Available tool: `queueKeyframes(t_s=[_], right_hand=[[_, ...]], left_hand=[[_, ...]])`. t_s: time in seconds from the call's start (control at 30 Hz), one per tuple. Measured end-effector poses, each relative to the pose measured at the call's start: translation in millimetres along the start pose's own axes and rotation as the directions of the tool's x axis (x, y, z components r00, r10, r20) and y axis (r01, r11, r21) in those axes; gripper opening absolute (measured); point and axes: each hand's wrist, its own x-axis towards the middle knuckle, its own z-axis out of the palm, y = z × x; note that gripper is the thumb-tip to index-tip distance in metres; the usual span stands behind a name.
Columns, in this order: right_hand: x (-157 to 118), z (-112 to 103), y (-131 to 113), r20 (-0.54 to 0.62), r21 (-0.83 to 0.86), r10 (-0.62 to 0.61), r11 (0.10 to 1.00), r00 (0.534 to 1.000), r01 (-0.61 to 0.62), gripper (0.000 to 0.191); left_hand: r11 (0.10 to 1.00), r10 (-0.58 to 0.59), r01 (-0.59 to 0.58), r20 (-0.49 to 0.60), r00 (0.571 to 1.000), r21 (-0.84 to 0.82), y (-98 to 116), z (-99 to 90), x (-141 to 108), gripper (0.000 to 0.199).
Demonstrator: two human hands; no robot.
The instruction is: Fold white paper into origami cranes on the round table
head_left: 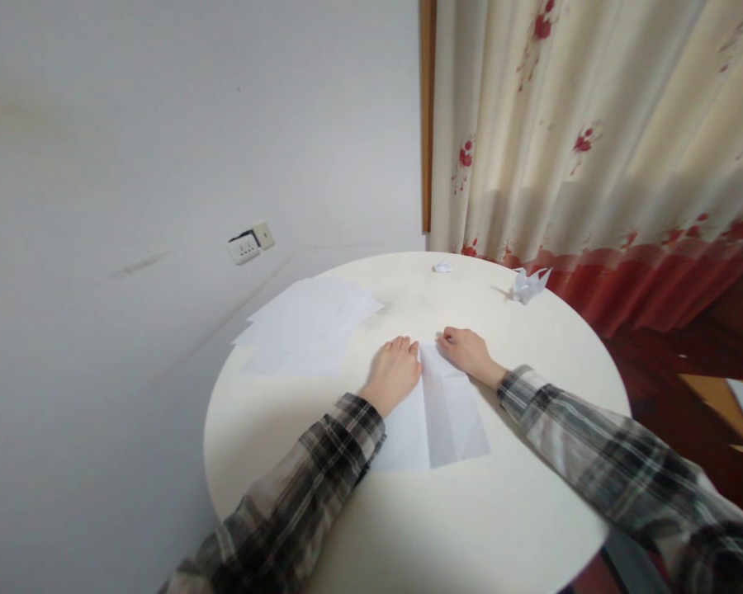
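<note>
A white sheet of paper (451, 412) with a lengthwise crease lies on the round table in front of me. My left hand (396, 371) rests palm down over its upper left part, fingers bent together and thumb beside the crease, gripping the paper near its far edge. At the far right corner, my right hand (467, 351) is closed, its thumb and forefinger pinching the paper's edge. The left hand and sleeve cover part of the sheet's left half.
Loose white sheets (313, 322) are spread on the left of the white table (470, 528). A small crumpled paper piece (442, 267) and a folded paper shape (529, 285) sit near the far edge. Behind are a wall with a socket (243, 247) and a curtain (532, 165).
</note>
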Motion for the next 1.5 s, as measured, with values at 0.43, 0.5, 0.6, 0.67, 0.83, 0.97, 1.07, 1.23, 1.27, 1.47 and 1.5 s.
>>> queueKeyframes(t_s=[0.43, 0.5, 0.6, 0.67, 0.83, 0.97, 1.07, 1.23, 1.27, 1.47, 1.5], right_hand=[[0, 2, 1, -0.014, 0.011, 0.006, 1.0, 1.0, -0.006, 0.033], [-1, 2, 1, -0.009, 0.011, 0.012, 1.0, 1.0, -0.012, 0.033], [-1, 2, 2, -0.008, 0.03, 0.022, 0.999, 1.0, -0.022, 0.031], [0, 2, 3, -0.024, 0.065, 0.03, 0.998, 0.999, -0.028, 0.031], [3, 3, 12, -0.09, 0.272, 0.045, 0.962, 0.995, -0.019, 0.03], [3, 6, 20, -0.123, 0.585, -0.03, 0.806, 0.992, 0.096, 0.026], [2, 4, 21, -0.129, 0.798, -0.011, 0.593, 0.992, 0.11, 0.026], [7, -11, 23, -0.251, 0.901, 0.107, 0.39, 0.962, 0.192, 0.033], [8, -14, 26, -0.289, 0.9, 0.135, 0.375, 0.948, 0.221, 0.034], [20, -14, 48, -0.293, 0.922, 0.277, 0.334, 0.915, 0.194, 0.052], [22, -13, 52, -0.294, 0.913, 0.286, 0.367, 0.912, 0.179, 0.055]], left_hand=[[1.0, -0.017, 0.017, 0.023, 1.0, -0.006, 2, -6.6, 1, 0.022], [1.0, -0.017, 0.018, 0.028, 0.999, -0.006, 2, -7.1, 1, 0.021], [1.0, -0.013, 0.013, 0.026, 1.0, -0.012, 2, -5.8, 1, 0.021], [1.0, -0.007, 0.007, 0.012, 1.0, -0.021, 1, -3.2, 0, 0.023], [0.994, -0.051, 0.048, -0.032, 0.998, -0.093, -1, 7.0, -4, 0.03], [0.969, -0.124, 0.113, -0.036, 0.992, -0.219, -5, 14.5, -4, 0.036], [0.91, -0.156, 0.137, -0.016, 0.988, -0.391, -15, 14.6, 1, 0.034], [0.579, -0.101, 0.246, 0.23, 0.968, -0.777, -43, -4.4, 9, 0.019], [0.538, -0.11, 0.297, 0.283, 0.953, -0.789, -47, -11.8, 11, 0.016], [0.695, -0.405, -0.024, -0.418, 0.813, -0.719, -47, -78.7, 11, 0.011], [0.762, -0.379, -0.103, -0.568, 0.73, -0.639, -45, -88.4, 8, 0.01]])
